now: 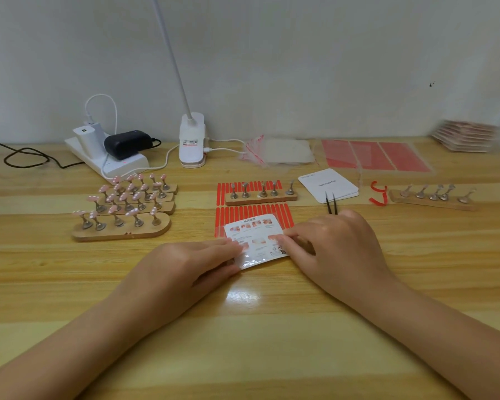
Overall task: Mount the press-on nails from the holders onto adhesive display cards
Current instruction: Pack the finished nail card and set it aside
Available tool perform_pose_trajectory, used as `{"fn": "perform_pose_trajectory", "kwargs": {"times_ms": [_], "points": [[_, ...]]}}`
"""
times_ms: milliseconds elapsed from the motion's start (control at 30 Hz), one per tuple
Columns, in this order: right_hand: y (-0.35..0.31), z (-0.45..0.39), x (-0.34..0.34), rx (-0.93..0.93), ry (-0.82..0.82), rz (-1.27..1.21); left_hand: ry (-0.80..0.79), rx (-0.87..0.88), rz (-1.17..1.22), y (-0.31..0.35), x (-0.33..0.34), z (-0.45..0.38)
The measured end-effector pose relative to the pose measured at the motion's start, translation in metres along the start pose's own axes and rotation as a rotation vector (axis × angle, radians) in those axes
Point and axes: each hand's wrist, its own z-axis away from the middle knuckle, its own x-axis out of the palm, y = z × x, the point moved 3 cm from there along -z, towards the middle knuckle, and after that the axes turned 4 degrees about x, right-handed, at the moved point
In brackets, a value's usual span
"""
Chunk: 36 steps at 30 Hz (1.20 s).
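The display card (256, 241) lies near the table's (272, 327) middle (printed side up, in a clear sleeve), pinched at its left edge by the left hand (185, 264) and at its right by the right hand (332, 243), which also grips tweezers (330, 202). Far left stand wooden holders (122, 209) with pink nails.

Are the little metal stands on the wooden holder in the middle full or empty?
Empty. The middle holder carries bare metal stands, while the holders on the left have pink nails on top.

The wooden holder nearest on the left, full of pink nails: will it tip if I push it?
Probably not: the holder lies flat and wide. Its nails sit on thin stalks, so they may wobble or drop.
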Motion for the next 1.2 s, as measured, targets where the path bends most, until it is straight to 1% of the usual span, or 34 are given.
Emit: {"fn": "perform_pose_trajectory", "kwargs": {"times_ms": [100,200,233,333,433,633,733,800,900,967,1067,1133,1200], "points": [[-0.003,0.002,-0.008,-0.075,0.050,-0.034,0.006,0.015,-0.013,0.002,-0.002,0.000],[-0.012,0.006,-0.009,-0.240,0.014,-0.010,0.022,0.053,-0.018,0.005,-0.004,-0.001],[-0.015,0.006,-0.009,-0.286,0.026,-0.003,0.028,0.071,-0.024,0.006,-0.004,-0.001],[-0.018,0.003,-0.009,-0.370,0.159,0.042,0.059,0.120,-0.054,0.008,-0.008,-0.003],[-0.018,0.003,-0.008,-0.393,0.220,0.076,0.113,0.153,-0.118,0.010,-0.011,-0.008],[-0.012,-0.001,-0.018,-0.375,0.224,-0.001,0.259,0.234,-0.206,0.012,-0.019,-0.022],[-0.008,-0.003,-0.022,-0.354,0.225,0.003,0.320,0.233,-0.207,0.015,-0.022,-0.030],[-0.002,-0.003,-0.024,-0.337,0.227,0.001,0.351,0.196,-0.191,0.017,-0.023,-0.035],[0.016,-0.006,-0.030,-0.231,0.221,-0.075,0.444,0.087,-0.113,0.017,-0.028,-0.045],[0.030,-0.009,-0.038,-0.084,0.260,-0.233,0.457,0.064,-0.047,0.017,-0.029,-0.054],[0.050,-0.015,-0.044,0.211,0.313,-0.562,0.373,0.067,0.057,0.023,-0.015,-0.069],[0.063,-0.021,-0.043,0.409,0.268,-0.795,0.298,0.048,0.107,0.029,-0.002,-0.080],[0.079,-0.025,-0.044,0.574,0.244,-0.937,0.220,0.030,0.139,0.036,0.012,-0.092]]}}
